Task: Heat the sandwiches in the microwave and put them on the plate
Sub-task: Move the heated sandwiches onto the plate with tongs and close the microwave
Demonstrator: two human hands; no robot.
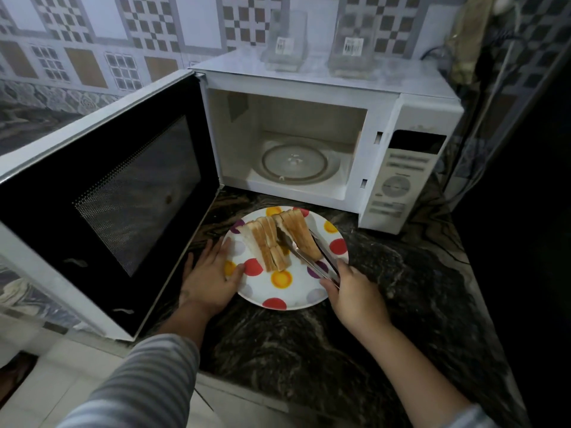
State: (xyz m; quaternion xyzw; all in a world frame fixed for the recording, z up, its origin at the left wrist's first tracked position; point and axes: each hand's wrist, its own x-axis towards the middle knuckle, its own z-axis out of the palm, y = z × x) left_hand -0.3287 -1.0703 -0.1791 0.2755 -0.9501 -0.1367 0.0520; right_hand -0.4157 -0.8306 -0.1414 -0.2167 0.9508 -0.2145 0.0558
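Lighting is dim and cool overall. The white microwave (333, 97) and spotted plate (287, 291) are the brightest areas. The right side falls into near-black shadow. Wide-angle distortion bows the open door (102, 193) and tiled wall (92, 41). Fine detail is soft, with upper containers (285, 38) blurred.

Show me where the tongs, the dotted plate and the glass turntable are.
tongs (309, 257): head view, on the metal arms.
dotted plate (279, 284): head view, on its bare near part.
glass turntable (295, 163): head view, on its centre.
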